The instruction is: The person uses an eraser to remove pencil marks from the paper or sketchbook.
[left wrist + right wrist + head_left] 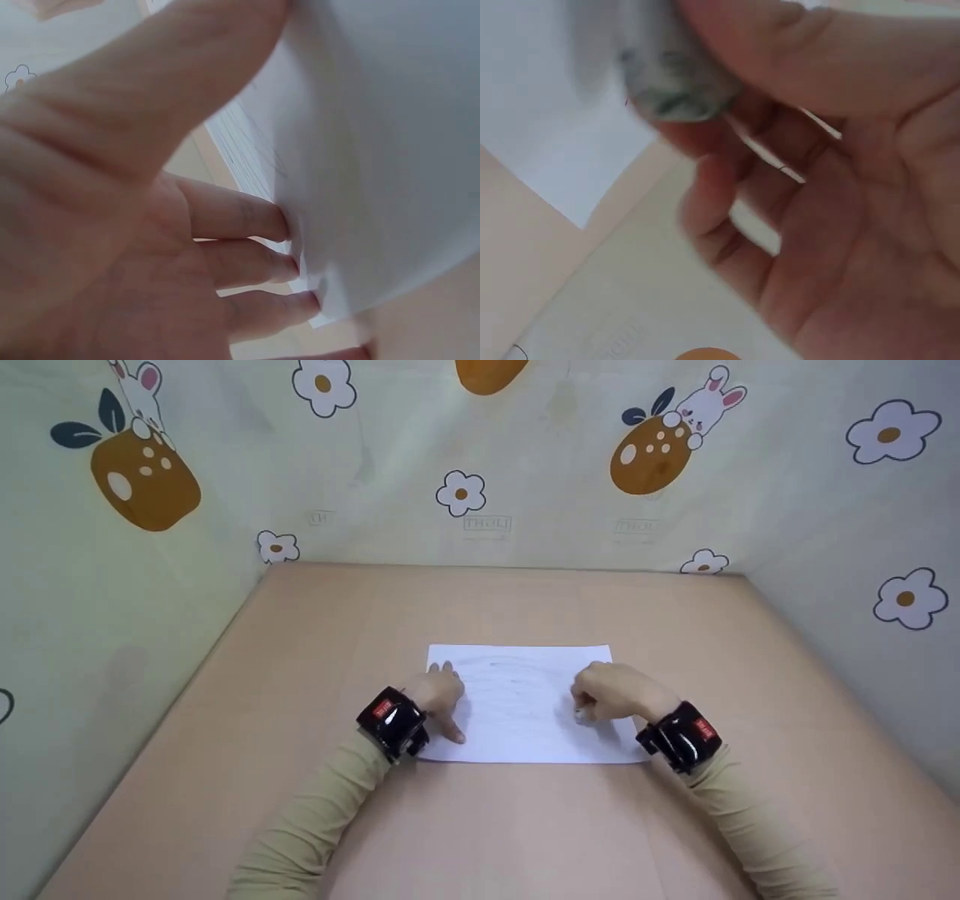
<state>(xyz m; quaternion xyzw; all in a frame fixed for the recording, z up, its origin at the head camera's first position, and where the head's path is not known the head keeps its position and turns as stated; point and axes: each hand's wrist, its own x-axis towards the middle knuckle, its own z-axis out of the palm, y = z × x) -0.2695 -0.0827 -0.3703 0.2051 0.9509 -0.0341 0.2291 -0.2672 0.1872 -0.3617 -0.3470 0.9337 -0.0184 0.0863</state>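
Observation:
A white sheet of paper [517,727] lies on the table, with faint grey pencil strokes [514,666] across its upper part. My left hand [441,694] rests on the sheet's left edge, thumb and fingers spread. In the left wrist view its fingertips [304,304] press at the paper's margin, where the sheet curves up slightly. Over the right part of the paper, my right hand [616,690] pinches a small whitish eraser [671,75] between thumb and fingers. Dark greenish marks show on the eraser's rounded end; the rest of it is hidden by the hand.
The brown table [480,607] extends around the paper on all sides. A pale cloth [562,457] printed with flowers, rabbits and orange fruit hangs behind it and along both sides. Black wrist cameras [392,724] sit on both wrists, over tan sleeves [315,817].

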